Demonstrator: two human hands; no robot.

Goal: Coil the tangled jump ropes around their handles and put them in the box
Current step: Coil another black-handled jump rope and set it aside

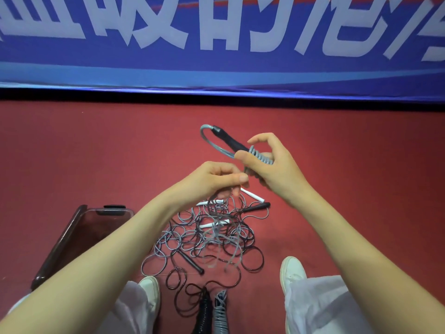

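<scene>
At left, the clear box (79, 227) holds no ropes.

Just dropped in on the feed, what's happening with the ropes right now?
A person is winding a grey jump rope around its black handle. The right hand holds the handle with several coils already on it, while the left hand feeds rope up from the tangled pile of grey and black ropes on the red floor. Two coiled ropes lie between the person's feet. The clear plastic box sits open to the left.
</scene>
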